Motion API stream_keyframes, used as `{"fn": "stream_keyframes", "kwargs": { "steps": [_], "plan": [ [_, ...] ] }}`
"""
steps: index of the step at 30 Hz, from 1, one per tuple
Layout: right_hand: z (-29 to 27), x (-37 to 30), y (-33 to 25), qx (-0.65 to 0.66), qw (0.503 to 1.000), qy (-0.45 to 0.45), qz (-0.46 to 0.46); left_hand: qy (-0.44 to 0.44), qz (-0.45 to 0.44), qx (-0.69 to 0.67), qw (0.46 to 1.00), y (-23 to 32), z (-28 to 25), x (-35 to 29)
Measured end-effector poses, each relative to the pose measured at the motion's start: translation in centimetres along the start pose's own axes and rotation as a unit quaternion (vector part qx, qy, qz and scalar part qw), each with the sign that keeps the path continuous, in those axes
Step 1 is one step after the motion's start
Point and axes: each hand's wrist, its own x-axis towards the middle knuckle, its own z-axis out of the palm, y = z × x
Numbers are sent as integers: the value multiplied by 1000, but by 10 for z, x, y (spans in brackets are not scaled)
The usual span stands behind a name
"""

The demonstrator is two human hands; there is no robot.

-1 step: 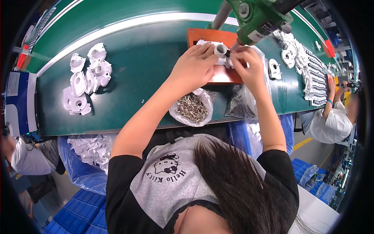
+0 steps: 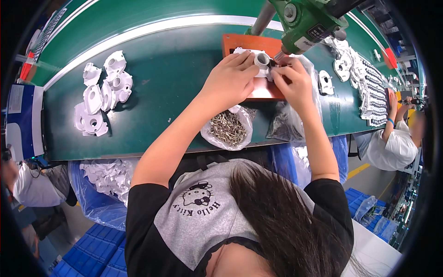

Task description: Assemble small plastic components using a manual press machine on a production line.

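Pinning the white plastic part (image 2: 259,62) on the orange fixture plate (image 2: 240,44) at the far side of the green worktop (image 2: 175,92); my left hand (image 2: 230,78) lies curled over it to stop it turning. Right hand (image 2: 293,83) has fingertips pinched at the part's right edge, just under the green hanging driver (image 2: 309,21); what they pinch is too small to tell. Bag of screws (image 2: 227,127) sits near, within reach. Spare white parts (image 2: 104,92) piled well left.

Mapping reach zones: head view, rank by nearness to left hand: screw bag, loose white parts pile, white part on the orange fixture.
1. White part on the orange fixture, under the left hand.
2. Screw bag, at the belt's near edge.
3. White parts pile, far left.
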Motion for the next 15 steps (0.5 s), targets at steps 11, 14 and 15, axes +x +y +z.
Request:
{"fn": "stream_keyframes", "kwargs": {
  "steps": [11, 14, 15],
  "plan": [
    [-2, 6, -10, 31, 992, -4, 118, -19, -17, -14, 1000, 0, -1, -1],
    [-1, 5, -3, 81, 988, -27, 132, -15, -18, -17, 1000, 0, -1, -1],
    [-1, 5, 2, 81, 989, -42, 116, -12, -19, -19, 1000, 1, -1, -1]
  ]
}}
